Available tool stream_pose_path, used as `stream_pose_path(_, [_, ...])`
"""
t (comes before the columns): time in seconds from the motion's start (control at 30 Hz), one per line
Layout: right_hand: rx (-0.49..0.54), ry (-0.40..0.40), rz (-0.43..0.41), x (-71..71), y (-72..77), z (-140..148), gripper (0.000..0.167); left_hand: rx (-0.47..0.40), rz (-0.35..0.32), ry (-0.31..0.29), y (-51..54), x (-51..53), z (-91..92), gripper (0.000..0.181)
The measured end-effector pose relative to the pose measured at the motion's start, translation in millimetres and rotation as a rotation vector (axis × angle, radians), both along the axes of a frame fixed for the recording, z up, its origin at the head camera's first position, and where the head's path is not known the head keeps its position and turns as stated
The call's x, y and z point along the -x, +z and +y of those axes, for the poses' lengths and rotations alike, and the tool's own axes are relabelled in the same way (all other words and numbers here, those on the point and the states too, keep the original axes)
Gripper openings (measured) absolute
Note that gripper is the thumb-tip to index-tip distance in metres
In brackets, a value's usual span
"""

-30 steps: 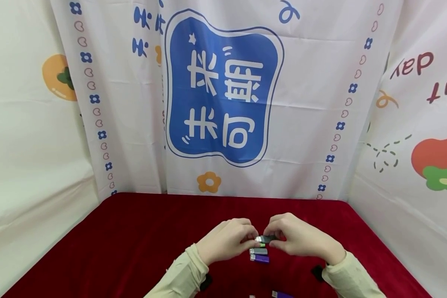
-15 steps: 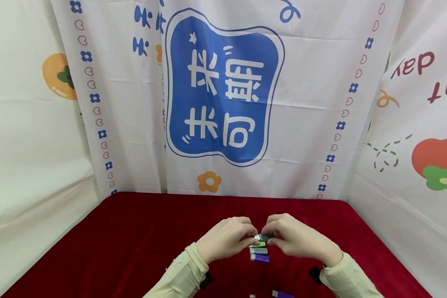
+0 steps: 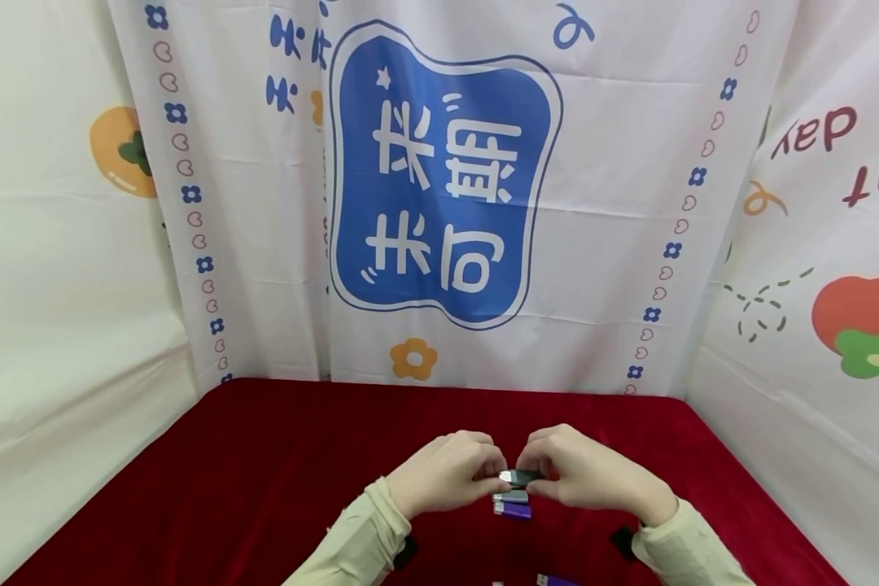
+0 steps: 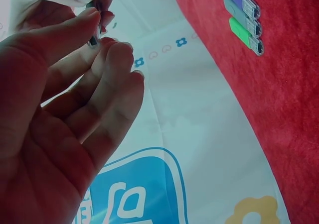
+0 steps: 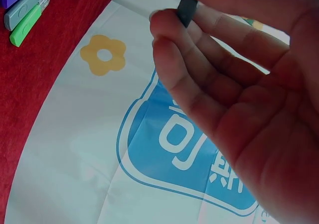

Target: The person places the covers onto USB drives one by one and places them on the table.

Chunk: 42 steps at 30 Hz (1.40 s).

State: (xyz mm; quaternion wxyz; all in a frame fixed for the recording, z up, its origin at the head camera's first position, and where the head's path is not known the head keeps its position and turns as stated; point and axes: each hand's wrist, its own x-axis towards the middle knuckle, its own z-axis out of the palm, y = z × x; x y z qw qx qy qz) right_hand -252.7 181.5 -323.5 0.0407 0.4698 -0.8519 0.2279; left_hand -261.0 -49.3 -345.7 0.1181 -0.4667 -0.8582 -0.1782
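Observation:
A dark USB flash drive (image 3: 525, 478) with a pale plug end is held above the red cloth between both hands. My left hand (image 3: 450, 474) pinches its plug end between thumb and fingers. On the right, my right hand (image 3: 584, 474) grips the dark body (image 5: 187, 9). Just below the hands lie a grey USB flash drive (image 3: 513, 496) and a purple one (image 3: 513, 511), side by side. A green USB flash drive (image 4: 240, 32) completes this row in both wrist views; in the head view the hands and held drive mostly hide it.
Another purple USB flash drive (image 3: 557, 580) lies at the bottom edge of the head view, beside a barely visible pale tip (image 3: 497, 583). White printed curtains (image 3: 601, 244) stand behind the red-covered table (image 3: 286, 456) and along both sides.
Both hands keep hold of the dark drive. They rose slightly, then came down a little, and the green drive that showed half a second ago is now mostly covered in the head view.

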Motion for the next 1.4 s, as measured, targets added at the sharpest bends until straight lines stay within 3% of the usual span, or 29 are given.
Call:
stream_pose_path(0.17, [-0.01, -0.002, -0.013, 1.8, -1.6, 0, 0.018, 0.015, -0.034, 0.019, -2.3, 0.3, -0.3, 0.004])
stream_pose_path(0.7, [-0.016, -0.036, -0.012, 4.2, -8.2, -1, 0.017, 0.047, -0.03, 0.015, -3.2, 0.6, -0.7, 0.01])
stream_pose_path(0.87, [-0.067, -0.078, -0.009, 6.9, -16.5, -6, 0.014, 0.084, -0.049, 0.053, -3.0, 2.4, -3.1, 0.013])
stream_pose_path(1.1, [-0.227, -0.156, 0.001, 13.3, -37.7, -13, 0.013, 0.112, -0.059, 0.109, -1.8, 5.5, -8.7, 0.013])
stream_pose_path(1.4, [-0.313, -0.163, 0.08, 13.3, -57.2, -22, 0.033, 0.129, -0.09, 0.117, -1.1, 4.0, -8.2, 0.012])
